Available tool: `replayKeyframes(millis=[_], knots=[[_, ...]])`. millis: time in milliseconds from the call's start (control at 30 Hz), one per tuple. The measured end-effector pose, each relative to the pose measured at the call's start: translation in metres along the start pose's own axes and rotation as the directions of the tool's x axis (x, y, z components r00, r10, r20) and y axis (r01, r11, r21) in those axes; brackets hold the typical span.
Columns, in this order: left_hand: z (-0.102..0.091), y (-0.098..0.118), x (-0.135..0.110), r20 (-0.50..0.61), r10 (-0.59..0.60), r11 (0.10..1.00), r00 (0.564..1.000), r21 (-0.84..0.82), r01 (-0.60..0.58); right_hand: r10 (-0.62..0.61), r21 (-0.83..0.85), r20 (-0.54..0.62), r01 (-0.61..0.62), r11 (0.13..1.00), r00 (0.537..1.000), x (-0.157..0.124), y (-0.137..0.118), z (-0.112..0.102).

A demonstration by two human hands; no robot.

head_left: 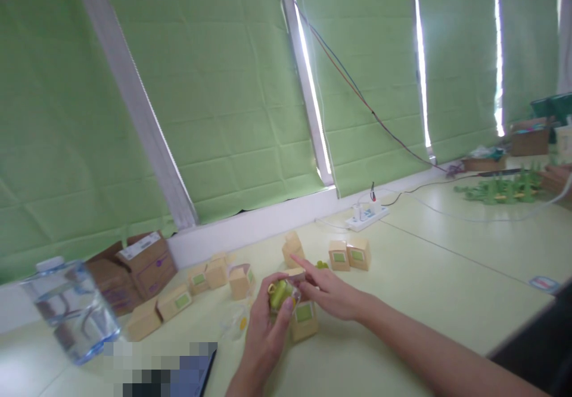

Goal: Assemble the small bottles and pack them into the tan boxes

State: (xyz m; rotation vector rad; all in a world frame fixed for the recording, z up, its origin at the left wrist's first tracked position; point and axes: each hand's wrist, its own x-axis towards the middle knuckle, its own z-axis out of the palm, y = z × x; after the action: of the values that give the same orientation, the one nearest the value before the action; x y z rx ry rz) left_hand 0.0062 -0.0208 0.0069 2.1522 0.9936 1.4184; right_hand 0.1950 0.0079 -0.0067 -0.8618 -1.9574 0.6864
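My left hand (pixel 267 331) is closed round a small green figure (pixel 280 294) with a yellow ring on it, partly in clear wrap. Just right of it stands a small tan cardboard box (pixel 304 320) with a green label, its top flaps up. My right hand (pixel 333 292) reaches over that box from the right, index finger stretched out and thumb apart from it, close to the flaps. Its other fingers are mostly hidden. Behind this hand a bit of another green piece (pixel 322 264) shows. A crumpled clear plastic wrapper (pixel 235 322) lies left of my left hand.
Several tan boxes stand about, including a pair (pixel 349 254) at right and a row (pixel 174 303) at left. A water bottle (pixel 74 310), large carton (pixel 149 266) and tablet-like device (pixel 203 367) are left. A power strip (pixel 367 217) lies behind; green parts (pixel 500 188) lie far right.
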Motion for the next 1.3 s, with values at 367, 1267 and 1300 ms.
replayKeyframes(millis=[367,1267,1300], knots=[[-0.006,0.0,0.001,-0.166,0.083,0.985,0.983,0.163,-0.056,-0.095,-0.022,0.038,0.096,0.995,0.995,0.004,-0.004,0.004],[-0.012,0.002,0.007,0.053,0.324,0.852,0.945,0.418,-0.316,0.044,0.134,-0.092,-0.032,0.99,0.995,0.01,-0.002,0.01],[-0.012,0.002,0.007,0.064,0.318,0.854,0.946,0.414,-0.315,0.046,0.15,-0.089,-0.033,0.988,0.995,0.01,-0.001,0.01]])
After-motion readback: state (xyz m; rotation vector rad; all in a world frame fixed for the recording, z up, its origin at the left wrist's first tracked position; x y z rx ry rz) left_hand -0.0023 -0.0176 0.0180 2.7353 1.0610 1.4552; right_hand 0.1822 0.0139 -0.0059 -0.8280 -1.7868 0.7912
